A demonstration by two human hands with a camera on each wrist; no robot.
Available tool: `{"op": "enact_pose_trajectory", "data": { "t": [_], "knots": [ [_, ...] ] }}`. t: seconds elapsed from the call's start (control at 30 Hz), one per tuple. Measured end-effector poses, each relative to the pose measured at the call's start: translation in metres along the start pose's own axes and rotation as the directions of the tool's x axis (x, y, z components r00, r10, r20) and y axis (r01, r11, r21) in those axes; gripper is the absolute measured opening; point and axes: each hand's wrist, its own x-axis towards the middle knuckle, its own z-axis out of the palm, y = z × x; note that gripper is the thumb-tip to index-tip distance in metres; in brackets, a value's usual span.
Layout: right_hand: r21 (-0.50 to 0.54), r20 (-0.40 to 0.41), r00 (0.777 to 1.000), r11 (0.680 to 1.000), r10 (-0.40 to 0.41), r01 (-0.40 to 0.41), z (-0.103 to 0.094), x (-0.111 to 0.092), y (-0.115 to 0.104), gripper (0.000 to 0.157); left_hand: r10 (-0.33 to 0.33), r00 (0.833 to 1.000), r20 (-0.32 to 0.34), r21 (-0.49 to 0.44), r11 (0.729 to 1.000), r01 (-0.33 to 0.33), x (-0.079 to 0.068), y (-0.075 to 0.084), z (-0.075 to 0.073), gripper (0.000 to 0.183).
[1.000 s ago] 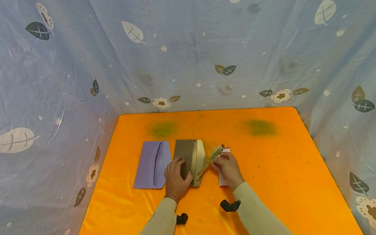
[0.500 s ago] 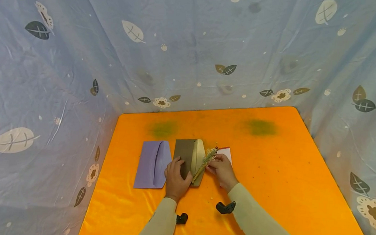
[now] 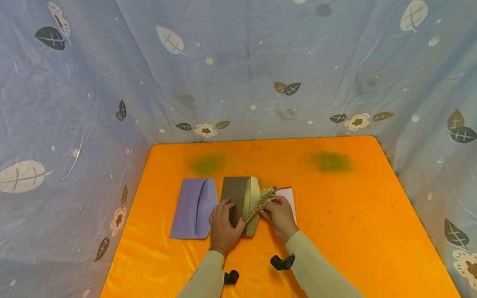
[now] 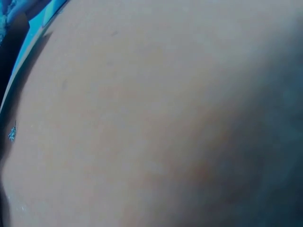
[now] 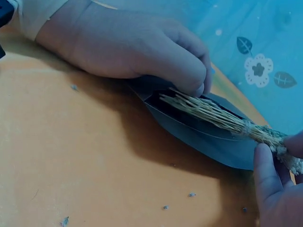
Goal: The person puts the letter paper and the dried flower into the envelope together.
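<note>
A brown envelope point(image 3: 234, 188) lies with its flap opened out to the right. My left hand point(image 3: 222, 226) grips it near the opening, thumb by the flap. A small bunch of dried flowers point(image 3: 265, 197) slants across the flap, pinched by the fingers of my right hand point(image 3: 281, 217). In the right wrist view, the straw-like stems point(image 5: 215, 116) reach into the envelope's mouth close to the left thumb, while right fingertips hold the bunch just beyond its tie. Blurred skin fills most of the left wrist view.
To the left lies a purple envelope point(image 3: 185, 209), flap also unfolded. A white card with a red edge point(image 3: 288, 195) is partly covered by my right hand. Small crumbs point(image 5: 191, 194) dot the orange tablecloth point(image 3: 362, 211). Patterned curtains point(image 3: 244, 53) enclose the table.
My right hand has moved left with the dried flowers, bringing the stems to the left thumb and uncovering more of the white card. The left hand has stayed put.
</note>
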Motion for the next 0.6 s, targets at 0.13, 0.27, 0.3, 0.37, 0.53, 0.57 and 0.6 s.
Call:
{"op": "enact_pose_trajectory", "data": {
  "t": [0.13, 0.27, 0.3, 0.37, 0.53, 0.57, 0.6],
  "knots": [
    [0.002, -0.020, 1.000, 1.000, -0.017, 0.017, 0.001, 0.001, 0.002, 0.026, -0.010, 1.000, 0.009, 0.001, 1.000, 0.010, 0.000, -0.001, 0.001, 0.047],
    [-0.004, -0.001, 1.000, 1.000, -0.016, 0.016, 0.005, 0.000, 0.005, 0.026, -0.006, 1.000, 0.007, 0.007, 1.000, 0.006, 0.000, -0.002, 0.001, 0.047],
    [-0.009, 0.004, 1.000, 1.000, -0.013, 0.013, 0.006, -0.001, 0.005, 0.026, -0.003, 1.000, 0.007, 0.005, 1.000, 0.003, 0.000, -0.002, 0.001, 0.046],
    [-0.021, 0.008, 1.000, 1.000, -0.005, 0.005, 0.008, -0.002, 0.007, 0.027, -0.001, 1.000, 0.006, 0.004, 1.000, 0.001, 0.000, -0.002, 0.001, 0.046],
    [-0.061, 0.022, 1.000, 0.998, -0.001, 0.002, 0.014, -0.006, 0.007, 0.034, -0.012, 1.000, 0.004, -0.011, 1.000, 0.012, 0.001, 0.000, -0.001, 0.046],
    [-0.068, 0.025, 1.000, 0.998, -0.003, 0.005, 0.015, -0.006, 0.007, 0.035, -0.013, 1.000, 0.003, -0.014, 1.000, 0.013, 0.001, 0.000, -0.002, 0.046],
    [-0.074, 0.025, 1.000, 0.997, -0.006, 0.008, 0.015, -0.006, 0.006, 0.035, -0.014, 1.000, 0.002, -0.017, 1.000, 0.014, 0.001, 0.000, -0.002, 0.046]
  ]
}}
